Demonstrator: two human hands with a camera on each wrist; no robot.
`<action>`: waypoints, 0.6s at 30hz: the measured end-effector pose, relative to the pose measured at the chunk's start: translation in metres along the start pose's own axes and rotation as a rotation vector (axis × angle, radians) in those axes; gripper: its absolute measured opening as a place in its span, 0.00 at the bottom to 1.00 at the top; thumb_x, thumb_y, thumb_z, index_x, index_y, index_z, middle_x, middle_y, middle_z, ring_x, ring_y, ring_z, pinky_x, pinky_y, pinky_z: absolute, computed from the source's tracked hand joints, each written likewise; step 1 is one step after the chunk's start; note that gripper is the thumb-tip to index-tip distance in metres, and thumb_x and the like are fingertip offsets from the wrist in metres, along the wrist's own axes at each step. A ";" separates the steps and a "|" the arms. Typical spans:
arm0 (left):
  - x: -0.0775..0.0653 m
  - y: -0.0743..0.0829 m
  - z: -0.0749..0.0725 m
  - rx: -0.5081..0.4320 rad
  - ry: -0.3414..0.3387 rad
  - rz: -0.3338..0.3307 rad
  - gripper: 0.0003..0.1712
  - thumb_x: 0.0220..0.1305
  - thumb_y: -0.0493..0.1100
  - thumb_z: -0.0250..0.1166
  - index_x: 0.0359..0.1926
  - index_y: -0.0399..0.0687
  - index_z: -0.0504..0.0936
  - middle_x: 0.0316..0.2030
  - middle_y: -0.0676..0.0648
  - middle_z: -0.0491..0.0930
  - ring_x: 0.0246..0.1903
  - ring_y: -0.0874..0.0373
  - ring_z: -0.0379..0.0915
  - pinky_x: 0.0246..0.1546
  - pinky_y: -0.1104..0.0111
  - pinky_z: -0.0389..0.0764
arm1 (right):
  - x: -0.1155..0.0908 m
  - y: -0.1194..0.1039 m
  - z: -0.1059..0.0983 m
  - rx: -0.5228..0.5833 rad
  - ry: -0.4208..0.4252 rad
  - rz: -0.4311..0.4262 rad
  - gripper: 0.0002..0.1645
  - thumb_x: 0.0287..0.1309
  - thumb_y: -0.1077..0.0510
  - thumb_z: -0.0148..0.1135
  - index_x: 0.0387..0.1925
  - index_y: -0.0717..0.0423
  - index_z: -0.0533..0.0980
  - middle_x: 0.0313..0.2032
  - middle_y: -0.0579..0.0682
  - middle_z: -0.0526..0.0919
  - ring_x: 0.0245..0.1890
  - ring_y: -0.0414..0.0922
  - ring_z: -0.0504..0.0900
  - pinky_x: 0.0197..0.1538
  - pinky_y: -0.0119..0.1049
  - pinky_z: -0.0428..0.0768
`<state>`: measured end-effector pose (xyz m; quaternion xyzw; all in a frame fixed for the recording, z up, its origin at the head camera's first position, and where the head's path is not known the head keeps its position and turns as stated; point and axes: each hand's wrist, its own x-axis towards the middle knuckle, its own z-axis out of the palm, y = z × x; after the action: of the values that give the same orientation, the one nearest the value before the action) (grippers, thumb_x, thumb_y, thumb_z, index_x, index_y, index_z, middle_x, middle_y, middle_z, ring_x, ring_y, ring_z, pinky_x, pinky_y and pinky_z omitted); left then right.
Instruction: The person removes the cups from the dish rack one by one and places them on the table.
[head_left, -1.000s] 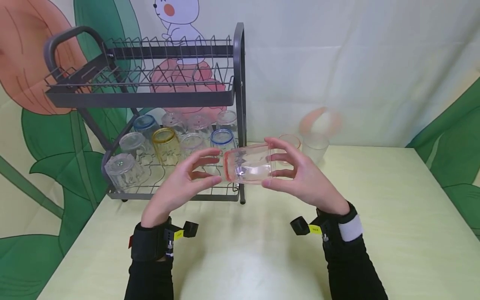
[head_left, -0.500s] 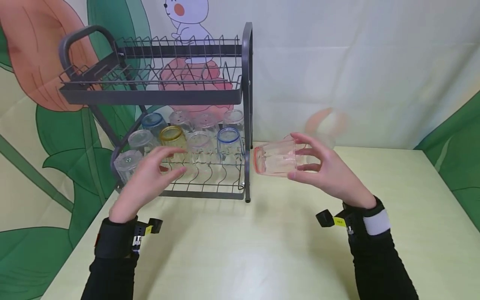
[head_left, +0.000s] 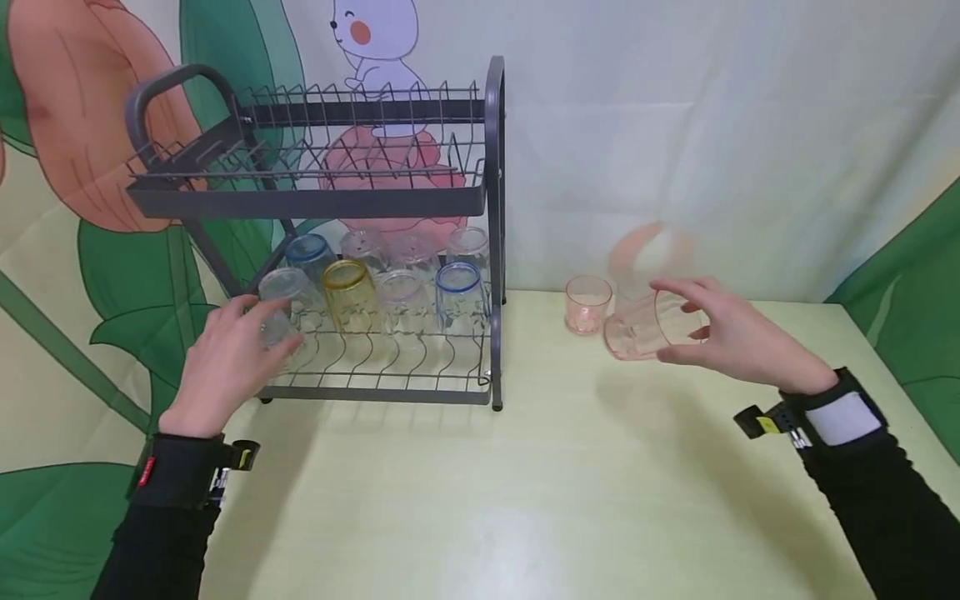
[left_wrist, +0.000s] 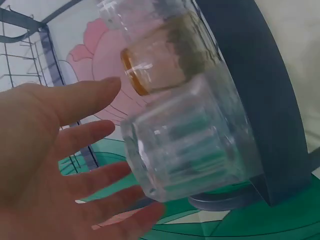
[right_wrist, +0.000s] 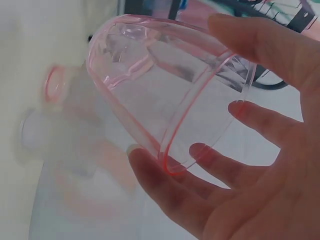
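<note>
My right hand [head_left: 738, 342] holds a pink-tinted clear glass [right_wrist: 150, 75] over the table, tilted on its side. Thumb and fingertips are round its open rim, and its base points left, away from the palm. At the left end of the dish rack's lower shelf is my left hand [head_left: 225, 367]. Its fingers are loosely bent, fingertips right at the upturned base of a clear glass [left_wrist: 185, 145]. In the head view the hand hides much of that glass. A yellow glass [head_left: 351, 296] stands beside it, upside down.
The dark two-tier dish rack [head_left: 307, 202] holds several upside-down glasses below, among them blue-tinted glasses [head_left: 461, 298]. Right of it, a small pink glass [head_left: 587, 307] stands against the curtain [head_left: 750, 200], with a clear glass partly hidden behind the held one.
The hands have moved apart. My right hand has carried the pink glass from the middle to the right; my left hand has gone left to the glasses at the rack's end.
</note>
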<state>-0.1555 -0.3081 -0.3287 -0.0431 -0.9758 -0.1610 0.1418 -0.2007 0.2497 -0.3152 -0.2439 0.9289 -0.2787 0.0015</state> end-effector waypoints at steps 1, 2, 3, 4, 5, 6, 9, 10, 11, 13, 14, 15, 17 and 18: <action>0.001 -0.001 0.000 0.001 -0.013 -0.009 0.31 0.66 0.46 0.65 0.66 0.39 0.70 0.63 0.26 0.59 0.60 0.26 0.54 0.38 0.32 0.70 | -0.001 0.005 -0.005 -0.017 -0.011 0.012 0.50 0.52 0.45 0.74 0.73 0.44 0.60 0.62 0.56 0.65 0.56 0.55 0.72 0.44 0.48 0.81; 0.002 -0.003 0.001 -0.007 -0.028 -0.017 0.32 0.66 0.46 0.65 0.66 0.39 0.70 0.64 0.26 0.59 0.60 0.25 0.54 0.38 0.31 0.69 | -0.003 0.010 -0.010 -0.033 -0.020 0.022 0.51 0.52 0.44 0.74 0.73 0.46 0.60 0.61 0.57 0.65 0.55 0.56 0.72 0.43 0.48 0.81; 0.003 -0.003 0.001 -0.016 -0.043 -0.022 0.33 0.65 0.47 0.66 0.67 0.39 0.69 0.64 0.25 0.58 0.60 0.25 0.54 0.38 0.31 0.69 | -0.004 0.014 -0.014 -0.045 -0.029 0.032 0.51 0.51 0.44 0.74 0.73 0.47 0.60 0.62 0.58 0.65 0.55 0.57 0.71 0.42 0.47 0.81; 0.004 -0.004 0.002 -0.026 -0.056 -0.023 0.34 0.65 0.47 0.66 0.67 0.38 0.68 0.64 0.25 0.58 0.60 0.25 0.54 0.40 0.31 0.69 | -0.005 0.018 -0.019 -0.055 -0.039 0.042 0.51 0.51 0.44 0.75 0.72 0.48 0.60 0.62 0.59 0.65 0.55 0.57 0.72 0.41 0.47 0.81; 0.005 -0.004 0.003 -0.038 -0.067 -0.026 0.34 0.65 0.47 0.66 0.68 0.38 0.68 0.64 0.26 0.58 0.60 0.25 0.54 0.41 0.31 0.69 | -0.006 0.021 -0.022 -0.060 -0.052 0.048 0.52 0.51 0.44 0.75 0.72 0.50 0.60 0.61 0.61 0.64 0.54 0.58 0.71 0.41 0.47 0.82; 0.006 -0.004 0.004 -0.052 -0.081 -0.029 0.35 0.65 0.47 0.66 0.68 0.38 0.67 0.64 0.26 0.58 0.60 0.25 0.53 0.43 0.30 0.67 | -0.006 0.024 -0.025 -0.072 -0.062 0.053 0.52 0.50 0.44 0.75 0.72 0.51 0.60 0.61 0.61 0.65 0.53 0.57 0.72 0.40 0.46 0.82; 0.007 -0.004 0.005 -0.076 -0.106 -0.041 0.37 0.65 0.48 0.66 0.69 0.37 0.65 0.64 0.26 0.58 0.61 0.26 0.52 0.46 0.28 0.65 | -0.003 0.034 -0.031 -0.098 -0.091 0.058 0.52 0.50 0.46 0.76 0.72 0.55 0.60 0.61 0.63 0.65 0.52 0.58 0.72 0.42 0.49 0.81; 0.006 -0.005 0.006 -0.074 -0.109 -0.045 0.37 0.65 0.49 0.66 0.69 0.38 0.65 0.64 0.26 0.57 0.61 0.26 0.52 0.45 0.28 0.64 | -0.002 0.038 -0.032 -0.108 -0.099 0.062 0.52 0.51 0.46 0.76 0.71 0.56 0.60 0.61 0.63 0.65 0.52 0.58 0.72 0.42 0.50 0.81; 0.006 -0.006 0.007 -0.073 -0.113 -0.050 0.37 0.65 0.49 0.66 0.69 0.38 0.65 0.64 0.26 0.57 0.62 0.26 0.51 0.44 0.27 0.64 | -0.001 0.041 -0.032 -0.115 -0.107 0.064 0.52 0.51 0.46 0.75 0.71 0.56 0.60 0.61 0.64 0.65 0.52 0.59 0.73 0.43 0.52 0.81; 0.006 -0.008 0.007 -0.062 -0.124 -0.059 0.39 0.65 0.49 0.67 0.70 0.38 0.64 0.65 0.26 0.56 0.62 0.25 0.50 0.43 0.26 0.64 | 0.002 0.047 -0.033 -0.125 -0.121 0.072 0.51 0.52 0.47 0.75 0.71 0.57 0.60 0.62 0.64 0.65 0.52 0.60 0.73 0.45 0.55 0.80; 0.007 -0.010 0.008 -0.056 -0.131 -0.062 0.39 0.64 0.50 0.67 0.70 0.38 0.63 0.65 0.25 0.56 0.62 0.25 0.49 0.43 0.26 0.63 | 0.004 0.050 -0.033 -0.128 -0.127 0.076 0.50 0.52 0.47 0.75 0.71 0.57 0.60 0.62 0.64 0.65 0.52 0.60 0.73 0.46 0.56 0.80; 0.007 -0.011 0.009 -0.049 -0.137 -0.067 0.40 0.64 0.50 0.67 0.70 0.38 0.63 0.65 0.25 0.55 0.62 0.25 0.49 0.43 0.25 0.63 | 0.005 0.053 -0.033 -0.133 -0.131 0.077 0.50 0.52 0.47 0.75 0.71 0.57 0.61 0.62 0.65 0.66 0.53 0.60 0.72 0.47 0.57 0.79; 0.008 -0.014 0.009 -0.041 -0.150 -0.081 0.42 0.63 0.51 0.68 0.71 0.38 0.61 0.65 0.24 0.54 0.62 0.24 0.48 0.43 0.25 0.62 | 0.009 0.057 -0.034 -0.135 -0.140 0.079 0.50 0.52 0.47 0.75 0.70 0.58 0.61 0.61 0.66 0.66 0.54 0.61 0.72 0.48 0.59 0.78; 0.009 -0.015 0.010 -0.038 -0.158 -0.087 0.43 0.63 0.52 0.68 0.72 0.39 0.60 0.65 0.24 0.53 0.62 0.24 0.48 0.44 0.24 0.62 | 0.011 0.059 -0.034 -0.139 -0.143 0.082 0.49 0.52 0.47 0.75 0.70 0.58 0.61 0.61 0.66 0.66 0.55 0.61 0.71 0.49 0.60 0.77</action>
<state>-0.1686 -0.3184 -0.3392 -0.0157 -0.9817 -0.1815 0.0563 -0.2417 0.3053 -0.3157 -0.2246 0.9527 -0.1951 0.0624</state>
